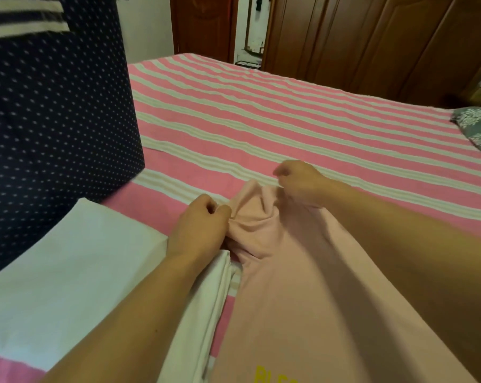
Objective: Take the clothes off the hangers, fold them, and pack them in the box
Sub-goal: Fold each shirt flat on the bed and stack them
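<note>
Pink shirt lies on the striped bed, far end bunched btwn both hands. Left hand pinches the gathered cloth, right hand grips it w/ curled fingers. White fold just left, touching the shirt edge; dotted box beyond. Risk – uneven pull skews the fold, or drags the white one out of shape.

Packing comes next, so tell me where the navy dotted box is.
In the head view the navy dotted box stands on the striped bed at far left, just beyond the folded white garment, left of both hands.
</note>
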